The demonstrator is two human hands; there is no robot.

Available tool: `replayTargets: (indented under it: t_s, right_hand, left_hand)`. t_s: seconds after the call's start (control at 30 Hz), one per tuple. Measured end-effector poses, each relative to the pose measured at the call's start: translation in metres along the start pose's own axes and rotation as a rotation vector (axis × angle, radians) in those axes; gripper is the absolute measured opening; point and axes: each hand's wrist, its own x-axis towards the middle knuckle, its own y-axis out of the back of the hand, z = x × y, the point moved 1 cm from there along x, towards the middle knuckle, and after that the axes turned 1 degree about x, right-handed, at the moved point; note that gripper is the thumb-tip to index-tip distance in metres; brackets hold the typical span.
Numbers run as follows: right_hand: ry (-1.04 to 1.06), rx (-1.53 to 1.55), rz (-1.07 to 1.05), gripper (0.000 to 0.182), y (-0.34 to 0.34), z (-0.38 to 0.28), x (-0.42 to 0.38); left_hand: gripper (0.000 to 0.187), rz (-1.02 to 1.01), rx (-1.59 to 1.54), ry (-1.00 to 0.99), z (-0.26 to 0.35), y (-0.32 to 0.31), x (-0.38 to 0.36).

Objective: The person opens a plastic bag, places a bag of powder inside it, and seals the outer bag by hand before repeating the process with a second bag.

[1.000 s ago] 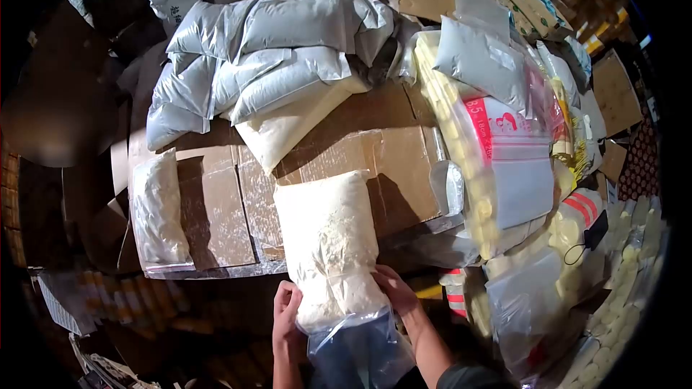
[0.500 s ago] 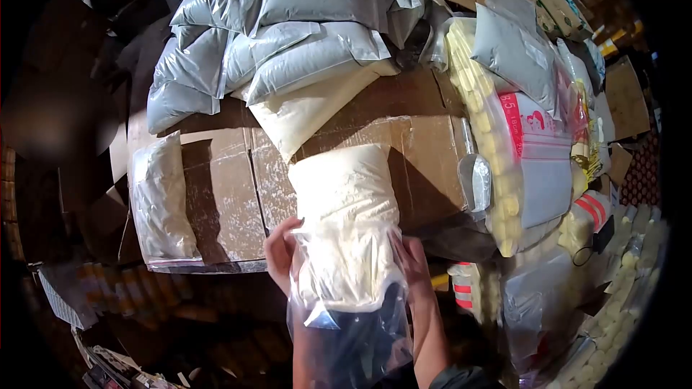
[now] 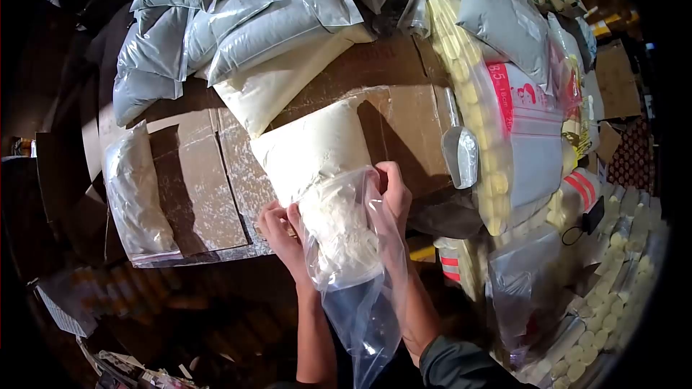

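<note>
A clear plastic bag of cream-white powder (image 3: 317,148) lies on the cardboard, its powder-filled end away from me. Its loose, see-through mouth (image 3: 364,317) hangs toward my body between my forearms. My left hand (image 3: 282,232) is closed on the bag's left edge, fingers curled and the thumb against the plastic. On the opposite side, my right hand (image 3: 393,194) pinches the film near the middle of the bag. Powder sits loosely bunched inside between the two hands. Another cream powder bag (image 3: 285,94) lies just beyond it, partly under grey bags.
Grey filled bags (image 3: 281,29) are piled at the back of the cardboard surface (image 3: 205,194). A smaller clear bag (image 3: 133,191) lies at the left edge. On the right are a metal scoop (image 3: 460,158), wrapped yellow rolls (image 3: 472,94) and a zip-bag pack (image 3: 533,137).
Both hands have moved farther up along the bag's sides, the right one more. The bag now slants toward the upper left, and its clear mouth hangs narrower. The camera view has shifted.
</note>
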Motion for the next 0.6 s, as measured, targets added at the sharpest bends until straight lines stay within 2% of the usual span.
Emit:
replayTargets:
  t_s: [0.03, 0.07, 0.1, 0.17, 0.23, 0.27, 0.37, 0.4, 0.43, 0.5, 0.53, 0.6]
  right_hand:
    - [0.046, -0.145, 0.046, 0.022, 0.001, 0.004, -0.007]
    - [0.093, -0.290, 0.094, 0.024, 0.002, 0.005, -0.013]
    - [0.063, -0.234, 0.078, 0.027, 0.004, 0.004, -0.020]
    - [-0.050, -0.158, 0.037, 0.026, 0.002, 0.012, -0.031]
    - [0.040, -0.350, 0.085, 0.025, -0.005, 0.019, -0.037]
    - [0.115, -0.367, 0.107, 0.024, -0.005, 0.020, -0.038]
    - [0.049, -0.160, 0.020, 0.021, -0.004, 0.036, -0.038]
    - [-0.092, -0.003, -0.032, 0.022, -0.005, 0.041, -0.037]
    - [-0.146, 0.200, -0.060, 0.025, 0.000, 0.038, -0.035]
    - [-0.105, 0.426, -0.207, 0.028, 0.005, 0.066, -0.023]
    - [-0.266, 0.635, -0.269, 0.029, 0.006, 0.073, -0.025]
    - [-0.433, 0.789, -0.343, 0.029, 0.016, 0.067, -0.035]
  left_hand:
    - [0.027, -0.011, 0.010, 0.037, 0.006, 0.001, -0.001]
    - [0.028, -0.088, -0.036, 0.205, 0.013, 0.006, -0.006]
    - [0.029, -0.165, -0.083, 0.374, 0.017, 0.012, -0.010]
    - [0.031, -0.167, -0.168, 0.350, -0.003, 0.012, -0.013]
    - [0.032, -0.166, -0.236, 0.279, -0.017, 0.012, -0.013]
    - [0.030, -0.190, -0.310, 0.306, -0.026, 0.014, -0.012]
    - [0.028, -0.236, -0.512, 0.327, -0.046, 0.015, -0.013]
    - [0.026, -0.234, -0.550, 0.316, -0.054, 0.013, -0.014]
    - [0.026, -0.236, -0.543, 0.343, -0.051, 0.014, -0.015]
    - [0.025, -0.239, -0.535, 0.397, -0.045, 0.013, -0.018]
    - [0.025, -0.265, -0.528, 0.403, -0.050, 0.015, -0.019]
    - [0.025, -0.317, -0.587, 0.461, -0.046, 0.017, -0.024]
